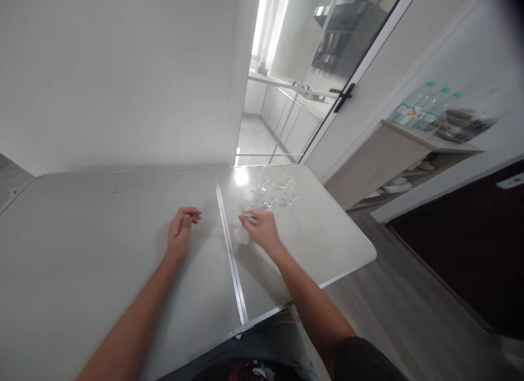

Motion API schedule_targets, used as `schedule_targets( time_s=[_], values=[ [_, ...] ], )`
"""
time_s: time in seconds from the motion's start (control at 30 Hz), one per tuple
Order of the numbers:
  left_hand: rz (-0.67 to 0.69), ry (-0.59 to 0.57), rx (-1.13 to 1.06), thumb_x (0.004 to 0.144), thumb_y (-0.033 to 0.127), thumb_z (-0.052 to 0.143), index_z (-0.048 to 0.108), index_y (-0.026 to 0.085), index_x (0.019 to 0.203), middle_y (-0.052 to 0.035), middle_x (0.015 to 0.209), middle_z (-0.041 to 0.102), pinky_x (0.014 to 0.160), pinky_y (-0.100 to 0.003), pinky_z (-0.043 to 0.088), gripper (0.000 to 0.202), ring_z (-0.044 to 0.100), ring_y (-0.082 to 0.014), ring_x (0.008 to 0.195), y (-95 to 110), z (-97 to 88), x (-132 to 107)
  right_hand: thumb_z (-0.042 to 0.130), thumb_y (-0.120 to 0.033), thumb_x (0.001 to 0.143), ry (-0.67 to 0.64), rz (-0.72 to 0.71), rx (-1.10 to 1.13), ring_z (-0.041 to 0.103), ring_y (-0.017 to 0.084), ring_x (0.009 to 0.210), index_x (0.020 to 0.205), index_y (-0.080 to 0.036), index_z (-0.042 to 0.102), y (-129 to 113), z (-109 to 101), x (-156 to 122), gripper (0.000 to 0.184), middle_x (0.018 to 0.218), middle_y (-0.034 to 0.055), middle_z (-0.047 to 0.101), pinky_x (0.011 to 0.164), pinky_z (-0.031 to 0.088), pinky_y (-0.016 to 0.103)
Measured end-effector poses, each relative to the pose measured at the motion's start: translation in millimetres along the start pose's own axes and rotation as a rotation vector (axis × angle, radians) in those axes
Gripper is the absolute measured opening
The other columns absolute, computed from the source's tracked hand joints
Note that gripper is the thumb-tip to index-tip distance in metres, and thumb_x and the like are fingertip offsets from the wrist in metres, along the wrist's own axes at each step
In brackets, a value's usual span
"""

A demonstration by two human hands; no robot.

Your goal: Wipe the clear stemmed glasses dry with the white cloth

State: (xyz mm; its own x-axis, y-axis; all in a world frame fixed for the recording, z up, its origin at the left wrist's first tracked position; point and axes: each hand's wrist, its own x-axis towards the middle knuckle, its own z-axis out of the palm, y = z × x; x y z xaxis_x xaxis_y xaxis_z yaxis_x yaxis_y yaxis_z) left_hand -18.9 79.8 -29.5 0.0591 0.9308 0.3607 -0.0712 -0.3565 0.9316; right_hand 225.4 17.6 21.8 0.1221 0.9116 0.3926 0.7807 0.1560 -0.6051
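Observation:
My right hand [262, 228] rests on the white folding table [102, 233], its fingers pinched around the stem of a clear wine glass [250, 202]. The glass's foot shows as a pale disc by my palm. Three more clear wine glasses [278, 187] stand just beyond it near the table's far right corner. My left hand [182, 228] hovers over the table left of the centre seam, fingers loosely curled and holding nothing.
A metal seam [229, 244] splits the table down the middle. A wall stands behind the table. A glass sliding door [327, 97] leads to a kitchen. At right, a low shelf [409, 152] carries water bottles [426, 105].

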Motion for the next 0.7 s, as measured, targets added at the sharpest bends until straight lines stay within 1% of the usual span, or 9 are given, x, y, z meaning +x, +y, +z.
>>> schedule_targets(
  time_s=[0.03, 0.07, 0.1, 0.13, 0.17, 0.23, 0.33, 0.5, 0.7],
  values=[
    [-0.040, -0.007, 0.103, 0.098, 0.057, 0.045, 0.064, 0.018, 0.088, -0.0046, 0.084, 0.061, 0.072, -0.028, 0.044, 0.044, 0.057, -0.0165, 0.077, -1, -1.2, -1, 0.060, -0.041, 0.094, 0.023, 0.030, 0.012, 0.072, 0.018, 0.076, 0.090, -0.019, 0.080, 12, -12, -6, 0.030, 0.085, 0.0012, 0.079, 0.071, 0.053, 0.025],
    [-0.083, -0.031, 0.213, 0.098, 0.054, 0.045, 0.058, 0.018, 0.073, -0.0019, 0.071, 0.054, 0.066, -0.027, 0.039, 0.046, 0.050, -0.0152, 0.068, -1, -1.6, -1, 0.058, -0.042, 0.094, 0.057, 0.065, 0.011, 0.074, 0.020, 0.080, 0.092, -0.017, 0.080, 25, -24, -12, 0.033, 0.090, 0.0037, 0.080, 0.074, 0.054, 0.027],
    [-0.128, -0.069, 0.320, 0.097, 0.053, 0.046, 0.050, 0.019, 0.063, 0.0004, 0.062, 0.045, 0.061, -0.027, 0.034, 0.048, 0.043, -0.0141, 0.061, -2, -1.4, -2, 0.060, -0.043, 0.093, 0.111, 0.119, 0.006, 0.075, 0.023, 0.082, 0.091, -0.016, 0.081, 40, -35, -18, 0.034, 0.092, 0.0061, 0.080, 0.077, 0.055, 0.029],
    [-0.168, -0.111, 0.418, 0.096, 0.052, 0.047, 0.041, 0.020, 0.058, 0.0020, 0.057, 0.036, 0.058, -0.028, 0.028, 0.051, 0.036, -0.0133, 0.057, -2, -0.6, -2, 0.064, -0.044, 0.089, 0.186, 0.207, -0.004, 0.076, 0.026, 0.084, 0.088, -0.017, 0.081, 56, -45, -23, 0.032, 0.091, 0.0070, 0.081, 0.079, 0.055, 0.031],
    [-0.201, -0.152, 0.507, 0.095, 0.051, 0.048, 0.034, 0.020, 0.056, 0.0028, 0.056, 0.029, 0.056, -0.028, 0.023, 0.052, 0.030, -0.0126, 0.055, -2, 0.7, -2, 0.067, -0.044, 0.085, 0.244, 0.279, -0.020, 0.076, 0.028, 0.087, 0.087, -0.017, 0.082, 72, -53, -27, 0.031, 0.091, 0.0074, 0.081, 0.081, 0.056, 0.033],
    [-0.232, -0.219, 0.636, 0.094, 0.049, 0.048, 0.026, 0.021, 0.057, 0.0031, 0.057, 0.022, 0.056, -0.029, 0.018, 0.051, 0.023, -0.0121, 0.055, -2, 3.6, -3, 0.070, -0.045, 0.081, 0.303, 0.374, -0.065, 0.076, 0.031, 0.093, 0.085, -0.018, 0.083, 100, -65, -32, 0.030, 0.091, 0.0078, 0.081, 0.086, 0.055, 0.035],
    [-0.234, -0.272, 0.698, 0.092, 0.047, 0.046, 0.023, 0.021, 0.060, 0.0027, 0.060, 0.021, 0.057, -0.029, 0.017, 0.047, 0.022, -0.0123, 0.057, 0, 6.0, -3, 0.070, -0.046, 0.077, 0.301, 0.437, -0.106, 0.075, 0.033, 0.098, 0.086, -0.017, 0.083, 130, -73, -30, 0.033, 0.093, 0.0090, 0.080, 0.092, 0.054, 0.037],
    [-0.221, -0.250, 0.661, 0.091, 0.048, 0.044, 0.021, 0.021, 0.063, 0.0024, 0.062, 0.020, 0.058, -0.029, 0.018, 0.045, 0.022, -0.0125, 0.059, 1, 4.5, -4, 0.068, -0.047, 0.077, 0.260, 0.454, -0.126, 0.074, 0.033, 0.100, 0.085, -0.017, 0.083, 149, -69, -19, 0.035, 0.095, 0.0103, 0.080, 0.092, 0.054, 0.037],
    [-0.213, -0.250, 0.659, 0.092, 0.047, 0.043, 0.021, 0.021, 0.063, 0.0022, 0.062, 0.020, 0.058, -0.029, 0.018, 0.045, 0.022, -0.0124, 0.060, 0, 4.7, -4, 0.068, -0.049, 0.076, 0.185, 0.476, -0.123, 0.074, 0.033, 0.099, 0.085, -0.018, 0.083, 155, -61, -18, 0.035, 0.096, 0.0115, 0.080, 0.087, 0.055, 0.036]
  ],
)
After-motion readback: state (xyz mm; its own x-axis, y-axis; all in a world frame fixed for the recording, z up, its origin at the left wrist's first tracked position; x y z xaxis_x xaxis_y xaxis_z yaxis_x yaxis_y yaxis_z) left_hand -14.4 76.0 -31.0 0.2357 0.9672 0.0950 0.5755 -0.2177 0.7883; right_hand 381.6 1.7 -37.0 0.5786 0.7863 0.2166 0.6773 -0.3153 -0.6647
